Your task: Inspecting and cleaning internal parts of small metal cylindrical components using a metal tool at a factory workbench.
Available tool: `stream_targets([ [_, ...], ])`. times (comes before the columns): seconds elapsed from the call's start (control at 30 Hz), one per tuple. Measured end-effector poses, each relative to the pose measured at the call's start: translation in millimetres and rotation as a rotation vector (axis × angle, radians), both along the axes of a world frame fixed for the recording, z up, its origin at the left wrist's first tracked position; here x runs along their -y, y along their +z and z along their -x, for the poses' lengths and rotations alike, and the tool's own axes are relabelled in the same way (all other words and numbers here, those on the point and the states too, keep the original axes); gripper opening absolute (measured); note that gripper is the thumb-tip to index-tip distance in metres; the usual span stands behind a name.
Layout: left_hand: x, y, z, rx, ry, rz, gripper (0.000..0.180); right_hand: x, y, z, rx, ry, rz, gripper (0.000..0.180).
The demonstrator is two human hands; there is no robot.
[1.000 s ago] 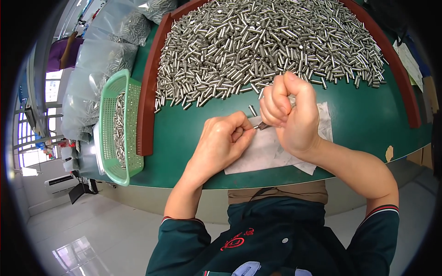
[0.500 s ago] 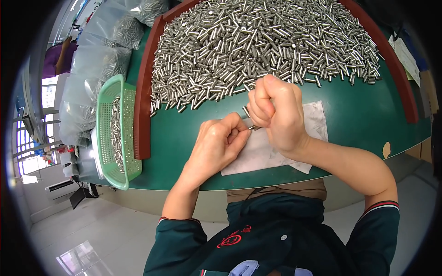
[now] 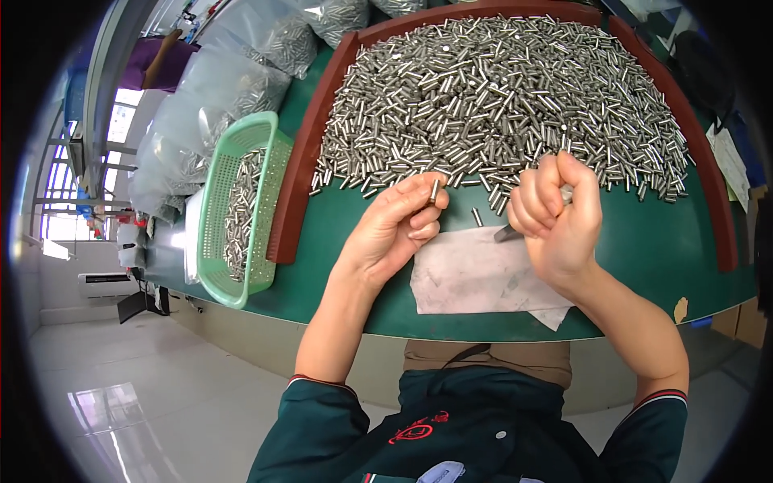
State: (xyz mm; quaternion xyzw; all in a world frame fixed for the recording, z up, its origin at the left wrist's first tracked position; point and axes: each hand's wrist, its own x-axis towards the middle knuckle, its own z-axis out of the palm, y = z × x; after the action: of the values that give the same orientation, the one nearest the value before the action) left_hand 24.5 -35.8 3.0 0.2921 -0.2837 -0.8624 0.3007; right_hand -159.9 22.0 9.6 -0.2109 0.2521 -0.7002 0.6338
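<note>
Between the thumb and fingers of my left hand (image 3: 398, 221) a small shiny metal pin (image 3: 435, 191) stands nearly upright. My right hand (image 3: 560, 217) is closed in a fist around a grey bar-like tool (image 3: 506, 233), whose blunt end sticks out below the fingers; the rest is hidden in the fist. Both hands are over the table's near part, apart from each other. Beyond them spreads a large heap of similar metal pins (image 3: 491, 105). A loose pin (image 3: 477, 217) lies between the hands, just beyond a smudged white cloth (image 3: 475, 278).
A dark red raised border (image 3: 310, 153) frames the heap on the green table (image 3: 636, 266). Left of it stands a green perforated basket (image 3: 211, 241) holding pins. Clear plastic bags (image 3: 189, 121) of pins line the far left. Another person's purple sleeve (image 3: 157, 64) shows beyond.
The view has shifted, so the heap and basket appear farther right. My hands, close together before, have moved apart. The pin in my left hand is now turned upright.
</note>
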Motion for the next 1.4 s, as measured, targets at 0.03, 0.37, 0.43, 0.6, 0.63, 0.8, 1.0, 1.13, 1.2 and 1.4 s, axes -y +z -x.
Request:
stream_targets([
  [0.03,0,0,-1,-0.005,0.005,-0.011,0.023,0,0,0,0.002,-0.001,-0.002,0.039],
  [0.37,-3,5,3,0.265,0.049,0.293,0.014,3,3,3,-0.022,-0.035,-0.028,0.036],
  [0.43,-11,4,18,0.731,0.092,0.858,0.003,3,2,4,-0.021,-0.051,-0.04,0.036],
  [0.6,-16,0,29,0.945,-0.065,1.599,0.013,2,4,3,-0.032,-0.061,-0.047,0.035],
  [0.63,-13,-4,28,0.94,-0.088,1.636,0.013,2,4,3,-0.038,-0.065,-0.051,0.035],
  [0.8,-14,-8,29,0.883,-0.056,1.482,0.009,2,2,5,-0.069,-0.057,-0.041,0.036],
  [1.0,-16,0,29,0.957,-0.085,1.403,0.006,3,0,3,-0.044,-0.078,-0.044,0.035],
  [1.13,-18,0,28,0.93,-0.061,1.41,0.005,2,3,2,-0.039,-0.082,-0.05,0.035],
  [1.2,-18,3,26,0.881,-0.044,1.254,0.004,2,1,3,-0.046,-0.081,-0.041,0.035],
  [1.4,-28,7,22,0.829,-0.123,1.024,0.006,-1,1,3,-0.08,-0.034,-0.039,0.038],
])
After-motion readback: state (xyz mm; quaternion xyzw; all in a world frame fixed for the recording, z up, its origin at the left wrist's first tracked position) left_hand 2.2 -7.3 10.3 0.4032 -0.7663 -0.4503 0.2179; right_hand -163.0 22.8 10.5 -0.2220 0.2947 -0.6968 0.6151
